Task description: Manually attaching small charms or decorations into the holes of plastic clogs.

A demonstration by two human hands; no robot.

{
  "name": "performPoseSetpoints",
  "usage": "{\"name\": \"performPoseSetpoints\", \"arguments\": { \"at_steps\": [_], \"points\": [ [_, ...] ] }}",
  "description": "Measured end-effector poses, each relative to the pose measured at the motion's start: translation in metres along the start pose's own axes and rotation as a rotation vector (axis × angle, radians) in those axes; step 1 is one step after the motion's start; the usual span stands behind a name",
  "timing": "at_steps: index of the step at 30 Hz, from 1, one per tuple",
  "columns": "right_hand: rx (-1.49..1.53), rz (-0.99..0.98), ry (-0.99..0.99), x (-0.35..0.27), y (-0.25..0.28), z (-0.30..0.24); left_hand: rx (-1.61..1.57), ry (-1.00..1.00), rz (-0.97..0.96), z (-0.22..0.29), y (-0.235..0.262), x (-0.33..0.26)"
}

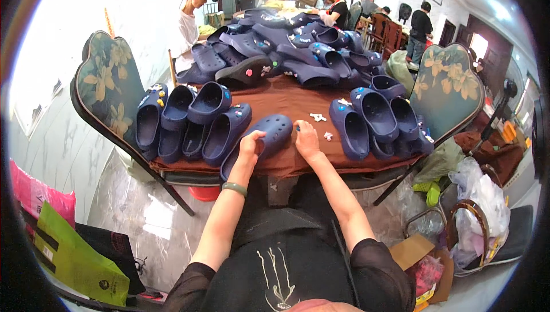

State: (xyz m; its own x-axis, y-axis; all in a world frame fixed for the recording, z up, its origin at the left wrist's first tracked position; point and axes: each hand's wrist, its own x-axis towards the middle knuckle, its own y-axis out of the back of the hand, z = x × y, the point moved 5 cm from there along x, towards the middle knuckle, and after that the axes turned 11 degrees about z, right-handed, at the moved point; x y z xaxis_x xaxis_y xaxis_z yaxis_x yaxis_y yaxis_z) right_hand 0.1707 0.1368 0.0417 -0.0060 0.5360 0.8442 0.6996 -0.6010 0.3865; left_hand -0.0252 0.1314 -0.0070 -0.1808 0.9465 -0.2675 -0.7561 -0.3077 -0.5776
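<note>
A dark blue clog (276, 131) with round holes in its upper lies at the front of the table, its toe pointing away from me. My left hand (248, 147) grips it by the side. Just right of its toe is my right hand (308, 140), fingers pinched, with a small blue bit showing at the fingertips; its kind is too small to make out. Beyond and beside that hand, a white charm (318, 117) and a smaller pale charm (328, 136) rest on the brown tablecloth (286, 97).
Clogs stand in a left group (211, 103) and a right group (375, 114). A big clog pile (269, 43) covers the table's far part. Floral-backed chairs (109, 83) flank the table. Bags (481, 203) and a cardboard box (413, 252) sit at right. Several people work farther back.
</note>
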Motion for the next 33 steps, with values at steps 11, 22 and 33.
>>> {"name": "performPoseSetpoints", "arguments": {
  "at_steps": [11,22,33],
  "points": [
    [-0.653,-0.118,0.08,-0.005,0.042,0.082,-0.016,0.07,-0.025,-0.008,0.003,0.019],
    [-0.238,0.027,-0.085,-0.019,0.052,0.082,-0.01,-0.008,-0.037,-0.003,-0.01,0.005],
    [-0.194,-0.035,-0.044,-0.026,0.057,0.096,0.139,-0.006,-0.103,-0.002,-0.02,-0.03]
  ]
}}
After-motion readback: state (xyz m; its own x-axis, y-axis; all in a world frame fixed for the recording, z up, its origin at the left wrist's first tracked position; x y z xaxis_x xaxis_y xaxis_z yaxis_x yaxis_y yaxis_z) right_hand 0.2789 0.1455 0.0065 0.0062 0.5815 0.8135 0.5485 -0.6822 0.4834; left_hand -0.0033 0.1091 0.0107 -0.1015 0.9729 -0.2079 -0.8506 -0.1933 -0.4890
